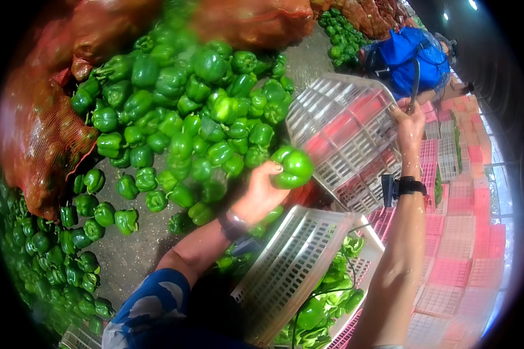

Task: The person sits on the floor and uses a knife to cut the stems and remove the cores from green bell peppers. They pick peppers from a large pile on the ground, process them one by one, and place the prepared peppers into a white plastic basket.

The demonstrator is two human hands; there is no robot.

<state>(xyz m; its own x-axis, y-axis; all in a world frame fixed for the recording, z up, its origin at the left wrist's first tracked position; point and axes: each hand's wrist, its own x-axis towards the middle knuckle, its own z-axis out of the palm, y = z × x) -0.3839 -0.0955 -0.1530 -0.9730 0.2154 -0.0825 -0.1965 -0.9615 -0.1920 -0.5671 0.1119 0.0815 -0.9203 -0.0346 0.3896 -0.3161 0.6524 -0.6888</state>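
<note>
My left hand [264, 185] grips a whole green bell pepper [294, 168], thumb on its side. In my right hand [407, 124] is a knife [415, 83] whose blade points up, away from me. The knife and the pepper are well apart. Below both hands stands a white plastic crate [297, 253] holding cut and whole green peppers [327, 296]. Left of and beyond my left hand, a large heap of whole bell peppers [201, 109] lies on the concrete floor [126, 257].
Orange mesh sacks [48, 144] stand along the heap's far and left sides. An empty white crate [340, 126] leans beyond my hands. A person in blue [412, 61] is bent over farther off. Stacked pink and white crates [454, 244] fill the right. A thin black cord [327, 291] crosses the near crate.
</note>
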